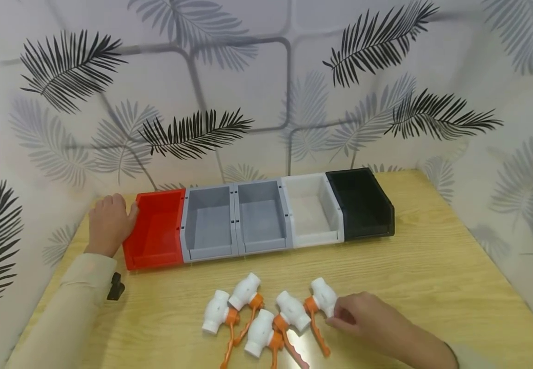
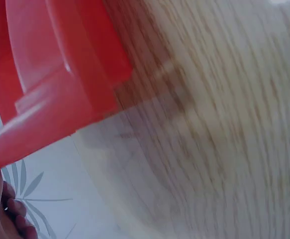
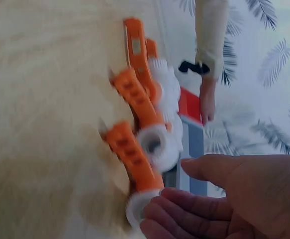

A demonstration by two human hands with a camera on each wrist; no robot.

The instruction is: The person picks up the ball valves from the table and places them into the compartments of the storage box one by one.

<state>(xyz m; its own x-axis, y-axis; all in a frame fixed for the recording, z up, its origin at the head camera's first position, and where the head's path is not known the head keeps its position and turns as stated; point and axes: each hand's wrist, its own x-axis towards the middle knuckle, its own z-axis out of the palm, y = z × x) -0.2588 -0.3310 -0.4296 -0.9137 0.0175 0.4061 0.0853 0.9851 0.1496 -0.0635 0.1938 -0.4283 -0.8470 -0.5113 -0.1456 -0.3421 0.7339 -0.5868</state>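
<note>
My left hand [image 1: 108, 223] is at the left side of a red bin [image 1: 158, 225], its thumb on the rim and its fingers curled at the outer wall. In the left wrist view, curled fingers [image 2: 20, 214] show below the red wall [image 2: 60, 64]. My right hand [image 1: 377, 325] is beside the rightmost white ball valve [image 1: 324, 296] with an orange handle. Its fingertips meet or nearly meet the valve's white body, while the thumb stands apart in the right wrist view. Several similar valves [image 1: 259, 333] lie clustered to the left, handles toward me.
Right of the red bin, two grey bins [image 1: 208, 225], a white bin [image 1: 312, 210] and a black bin [image 1: 361, 205] stand in one joined row on the wooden table [image 1: 432, 266]. A leaf-patterned wall covering [image 1: 266, 102] rises behind. A small black clip-like object [image 1: 116, 287] is by the left sleeve.
</note>
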